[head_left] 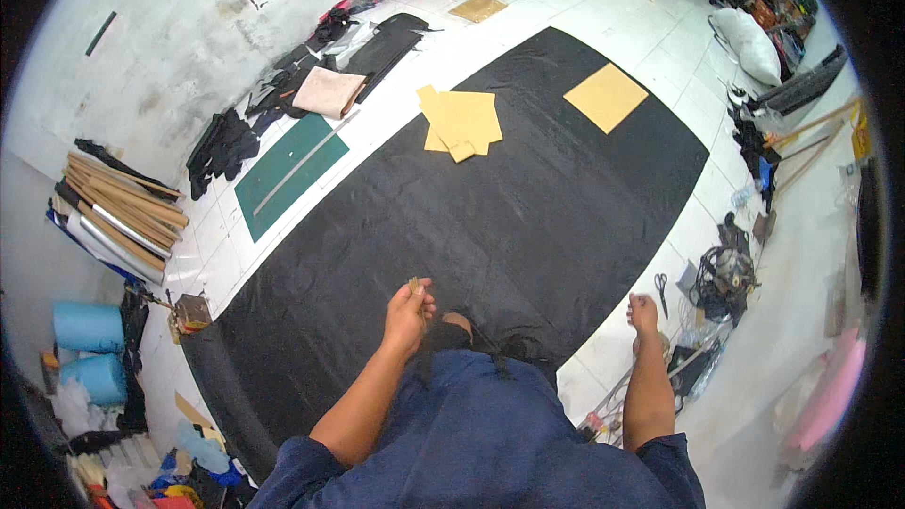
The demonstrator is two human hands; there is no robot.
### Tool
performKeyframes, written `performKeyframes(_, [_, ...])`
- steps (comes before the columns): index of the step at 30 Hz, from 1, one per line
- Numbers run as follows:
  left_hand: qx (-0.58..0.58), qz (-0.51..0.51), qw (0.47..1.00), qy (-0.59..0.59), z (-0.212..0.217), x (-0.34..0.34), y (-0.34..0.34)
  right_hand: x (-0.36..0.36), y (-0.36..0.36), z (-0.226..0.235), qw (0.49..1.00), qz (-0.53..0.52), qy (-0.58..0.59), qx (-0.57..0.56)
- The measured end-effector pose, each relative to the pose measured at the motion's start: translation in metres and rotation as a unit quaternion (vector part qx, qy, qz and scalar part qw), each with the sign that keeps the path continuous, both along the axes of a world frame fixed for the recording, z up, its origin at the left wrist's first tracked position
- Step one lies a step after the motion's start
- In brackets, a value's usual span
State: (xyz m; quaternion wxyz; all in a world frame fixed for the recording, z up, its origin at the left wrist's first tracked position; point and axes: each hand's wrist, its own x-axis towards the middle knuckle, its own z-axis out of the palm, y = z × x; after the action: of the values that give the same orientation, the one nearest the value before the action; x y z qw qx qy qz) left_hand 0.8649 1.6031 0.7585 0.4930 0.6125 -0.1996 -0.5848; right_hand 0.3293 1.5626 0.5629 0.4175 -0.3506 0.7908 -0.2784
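Note:
My left hand (407,313) is closed in a pinch around a small tan piece (414,284), too small to name, above the near part of a large black sheet (424,217) spread over the floor. Off the sheet's right edge, my right hand (644,315) hangs with its fingers curled; what they hold, if anything, is hidden. Black-handled scissors (661,294) lie on the tiles just beyond that hand. Farther off on the sheet rest several overlapping yellow card pieces (462,121) and, to their right, a single yellow rectangular card (606,99).
Left of the sheet lies a green cutting mat (292,174) with a metal ruler (300,165) across it. Beyond are a folded pinkish cloth (327,92) and black fabric scraps (222,146). Cardboard tubes (127,198) lean at the left wall. Cluttered gear (726,273) lines the right side.

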Motion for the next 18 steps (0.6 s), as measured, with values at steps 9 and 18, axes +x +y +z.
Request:
performKeyframes(9, [0.013, 0.042, 0.996, 0.079, -0.026, 0.023, -0.118, 0.088, -0.116, -0.045, 0.984, 0.143, 0.074, -0.074])
performKeyframes(18, [0.007, -0.039, 0.998, 0.054, -0.023, 0.072, -0.295, 0.105, -0.014, -0.034, 0.954, -0.029, -0.054, 0.293])
